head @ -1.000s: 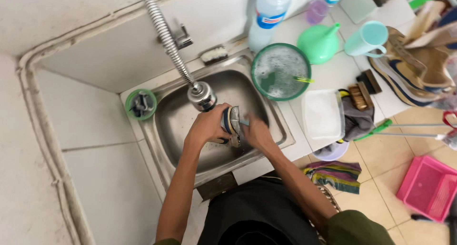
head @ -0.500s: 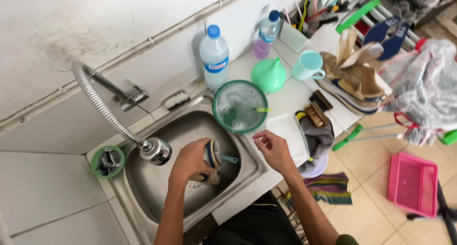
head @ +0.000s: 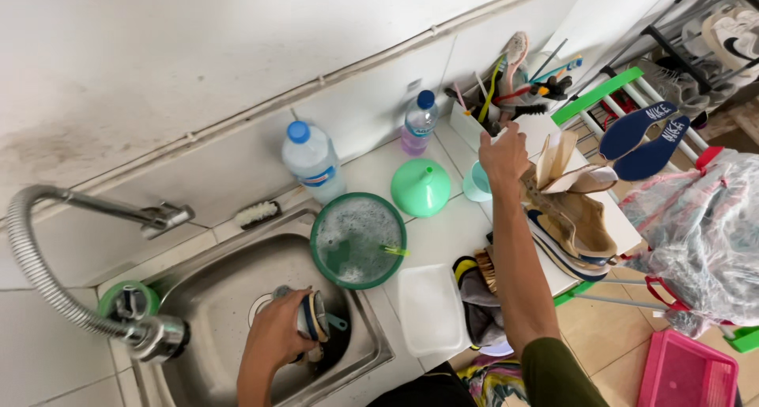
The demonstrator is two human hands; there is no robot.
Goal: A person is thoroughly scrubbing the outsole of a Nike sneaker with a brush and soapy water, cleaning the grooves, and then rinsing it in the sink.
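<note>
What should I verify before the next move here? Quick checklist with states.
1. Left hand grip on the shoe over the sink: ok.
2. Right hand at the white brush holder: ok, reaching it.
3. Right hand has a tool in its grip: cannot tell.
4. Soapy green basin steady on the counter: ok.
5. Water running from the faucet head: cannot tell.

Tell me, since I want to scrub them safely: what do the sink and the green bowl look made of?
The sink looks like stainless steel: grey, brushed, with soft reflections. The green bowl of soapy water looks like plastic, judging by its even matte colour and thin rim, though that is less certain.
</note>
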